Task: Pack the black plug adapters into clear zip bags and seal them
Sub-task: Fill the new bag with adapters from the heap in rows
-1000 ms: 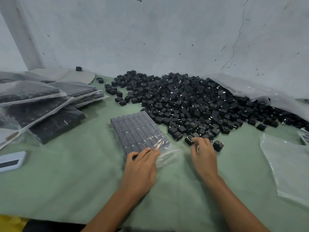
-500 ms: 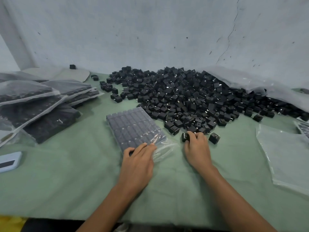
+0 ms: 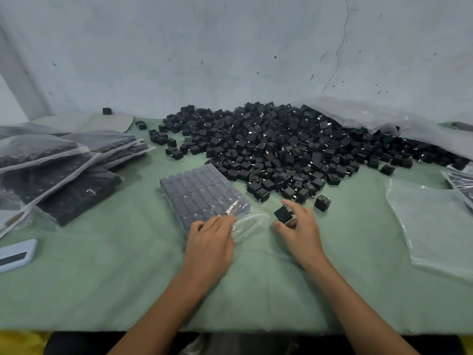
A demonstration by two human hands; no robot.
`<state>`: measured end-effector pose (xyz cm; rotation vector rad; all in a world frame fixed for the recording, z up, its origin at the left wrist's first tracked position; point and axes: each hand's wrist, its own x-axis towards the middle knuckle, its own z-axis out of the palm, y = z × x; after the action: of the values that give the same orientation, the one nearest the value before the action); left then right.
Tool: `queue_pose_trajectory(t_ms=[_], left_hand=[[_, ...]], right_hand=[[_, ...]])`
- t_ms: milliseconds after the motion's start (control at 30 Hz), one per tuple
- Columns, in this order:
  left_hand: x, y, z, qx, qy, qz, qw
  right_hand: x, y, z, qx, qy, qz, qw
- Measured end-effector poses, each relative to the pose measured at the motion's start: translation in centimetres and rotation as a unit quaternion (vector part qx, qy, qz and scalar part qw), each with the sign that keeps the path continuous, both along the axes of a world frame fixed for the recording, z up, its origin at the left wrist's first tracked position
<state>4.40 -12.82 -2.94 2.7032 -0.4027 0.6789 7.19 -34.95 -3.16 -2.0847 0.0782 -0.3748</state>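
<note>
One view, worn on my head — looking forward and down over the table.

The camera sits above my forearms and faces the cracked grey wall (image 3: 230, 47) at the far side, so my left hand (image 3: 208, 248) and right hand (image 3: 302, 231) lie close below centre, the green table cover (image 3: 102, 290) fills the lower half, and the wide lens bends the edges (no second view to share anything with).

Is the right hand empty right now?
No, the right hand pinches one black adapter just beside the open mouth of the filled bag.
</note>
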Motion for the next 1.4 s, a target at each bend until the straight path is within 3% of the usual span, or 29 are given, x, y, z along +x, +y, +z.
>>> queue_pose_trajectory(t_ms=[200, 333, 667, 767, 1200, 1400], left_hand=[[1.0, 0.3, 0.9, 0.02, 0.003, -0.006, 1.0], [1.6, 0.1, 1.4, 0.031, 0.005, -0.008, 0.999], [2.5, 0.6, 2.1, 0.073, -0.009, -0.003, 0.997], [2.6, 0.6, 2.0, 0.047, -0.006, -0.005, 0.999], [2.4, 1.1, -0.2, -0.002, -0.063, -0.044, 0.997], [2.5, 1.1, 0.0, 0.04, -0.054, -0.089, 0.994]], right_hand=[[-3.8, 4.1, -0.5, 0.122, -0.008, 0.102, 0.987], [-3.5, 5.9, -0.3, 0.141, -0.001, 0.087, 0.986], [-1.2, 6.8, 0.0, -0.005, -0.002, 0.07, 0.998], [-0.8, 7.1, -0.5, -0.046, -0.022, 0.07, 0.996], [-0.4, 7.7, -1.1, -0.116, -0.043, 0.099, 0.987], [-0.7, 7.3, -1.1, -0.112, -0.063, 0.123, 0.984]])
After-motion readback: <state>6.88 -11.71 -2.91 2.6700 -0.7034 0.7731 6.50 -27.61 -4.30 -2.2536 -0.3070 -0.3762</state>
